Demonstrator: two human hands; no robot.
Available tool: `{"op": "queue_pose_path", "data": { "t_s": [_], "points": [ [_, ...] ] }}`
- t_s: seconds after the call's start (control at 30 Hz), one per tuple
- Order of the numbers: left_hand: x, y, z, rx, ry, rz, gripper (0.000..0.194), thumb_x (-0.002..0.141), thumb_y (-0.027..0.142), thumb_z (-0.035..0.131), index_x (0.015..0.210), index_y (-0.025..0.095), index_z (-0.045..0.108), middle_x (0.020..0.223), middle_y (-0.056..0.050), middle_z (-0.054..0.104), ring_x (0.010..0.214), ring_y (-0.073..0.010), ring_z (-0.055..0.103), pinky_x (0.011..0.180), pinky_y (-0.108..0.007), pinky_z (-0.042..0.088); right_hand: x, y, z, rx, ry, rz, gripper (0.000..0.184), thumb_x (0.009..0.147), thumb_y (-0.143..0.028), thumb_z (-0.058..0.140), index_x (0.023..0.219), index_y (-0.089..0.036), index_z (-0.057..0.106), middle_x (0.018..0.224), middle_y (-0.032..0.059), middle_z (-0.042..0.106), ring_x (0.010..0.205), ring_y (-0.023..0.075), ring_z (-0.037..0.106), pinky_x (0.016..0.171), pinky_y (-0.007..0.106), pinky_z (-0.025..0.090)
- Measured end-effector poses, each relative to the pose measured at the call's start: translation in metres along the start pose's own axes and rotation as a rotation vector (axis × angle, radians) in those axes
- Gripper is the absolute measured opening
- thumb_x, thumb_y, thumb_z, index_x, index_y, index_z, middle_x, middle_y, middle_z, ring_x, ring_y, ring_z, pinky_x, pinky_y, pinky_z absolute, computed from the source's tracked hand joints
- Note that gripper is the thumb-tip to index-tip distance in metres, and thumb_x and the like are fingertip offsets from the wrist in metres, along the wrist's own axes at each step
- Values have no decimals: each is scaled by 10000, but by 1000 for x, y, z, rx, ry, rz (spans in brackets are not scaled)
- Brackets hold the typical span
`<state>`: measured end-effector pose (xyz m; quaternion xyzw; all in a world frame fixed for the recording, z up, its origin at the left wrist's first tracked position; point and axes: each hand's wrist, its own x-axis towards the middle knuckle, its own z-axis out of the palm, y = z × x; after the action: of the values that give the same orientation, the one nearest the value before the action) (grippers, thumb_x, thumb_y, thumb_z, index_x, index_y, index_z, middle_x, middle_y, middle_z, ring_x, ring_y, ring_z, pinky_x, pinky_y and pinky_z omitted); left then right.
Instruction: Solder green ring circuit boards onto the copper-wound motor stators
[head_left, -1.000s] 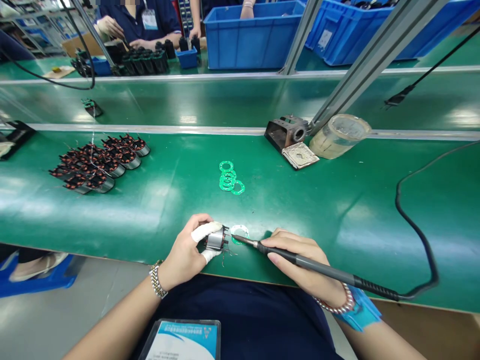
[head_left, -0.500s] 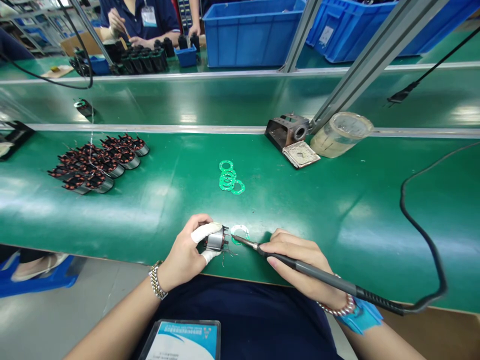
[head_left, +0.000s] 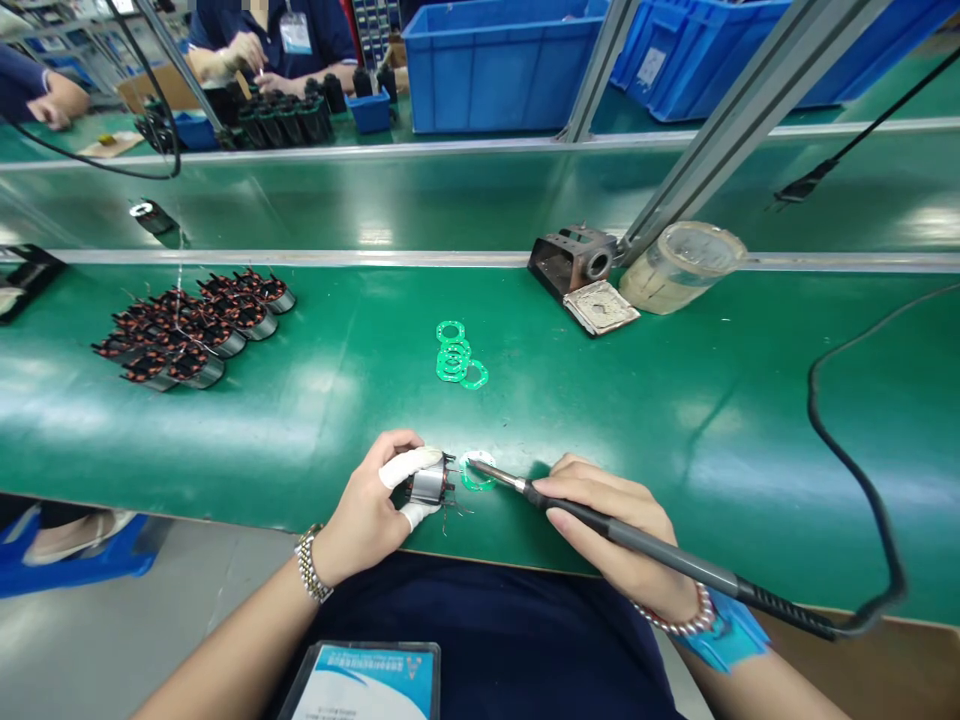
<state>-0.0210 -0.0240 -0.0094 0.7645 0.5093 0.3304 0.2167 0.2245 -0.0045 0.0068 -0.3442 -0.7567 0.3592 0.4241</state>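
The left hand [head_left: 367, 505] clenches a wound motor stator [head_left: 429, 485] in its taped fingers [head_left: 409, 467] over the green tabletop [head_left: 337, 430], while the right hand [head_left: 607, 520] grips a soldering iron [head_left: 637, 545], its tip just beside the stator, above a green ring gasket [head_left: 476, 470]

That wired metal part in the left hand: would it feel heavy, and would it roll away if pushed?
The stator is probably heavy for its size, as its body looks like solid metal. Its curved shell might rock or roll, though the similar ones on the bench seem to sit steady. Its thin wires look floppy and easy to bend.
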Motion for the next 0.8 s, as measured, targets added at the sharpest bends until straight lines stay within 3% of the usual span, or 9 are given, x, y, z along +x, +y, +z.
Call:
{"op": "queue_pose_path", "data": {
  "t_s": [0.23,0.4,0.5,0.6,0.7,0.8],
  "points": [
    [1,1,0,-13,1,28,401,718,100,615,1078,237,502,1032,-66,508,954,-195,558,805,-360,493,-5,5,-1,-59,73,-35,182,827,-205,561,995,-219,631,735,49,644,657,169,613,617,314,517],
    [0,0,0,-41,2,12,408,702,89,625,1069,230,515,1034,-68,521,954,-196,564,814,-362,493,-13,12,4,-30,110,-62,234,886,-252,486,1112,-239,545,586,-17,590,508,127,583,522,260,513],
    [0,-2,-1,-100,-15,-34,409,692,109,646,1061,219,509,1061,-77,521,966,-199,565,828,-365,496,-10,15,8,-109,25,-81,219,863,-138,498,1060,-230,530,790,31,676,762,156,667,698,286,555],
    [0,0,-2,-239,-28,-136,442,671,166,681,1062,204,477,1077,-85,527,923,-196,592,794,-352,521,-1,14,11,-200,-106,-201,239,837,-91,508,1044,-211,523,1044,83,657,1087,206,568,892,354,500],
    [1,3,0,-345,-69,-227,505,665,220,699,1098,202,439,1048,-82,578,901,-204,622,792,-352,531,4,7,17,-257,9,-179,181,815,-114,550,968,-211,553,900,51,680,884,182,657,793,294,547],
    [3,6,4,-222,-101,-230,544,643,256,726,1119,211,468,1142,-112,578,1057,-262,569,919,-437,458,7,-2,28,-157,236,99,148,789,-186,602,912,-224,530,757,2,646,564,121,630,544,227,561]
  ]
}}
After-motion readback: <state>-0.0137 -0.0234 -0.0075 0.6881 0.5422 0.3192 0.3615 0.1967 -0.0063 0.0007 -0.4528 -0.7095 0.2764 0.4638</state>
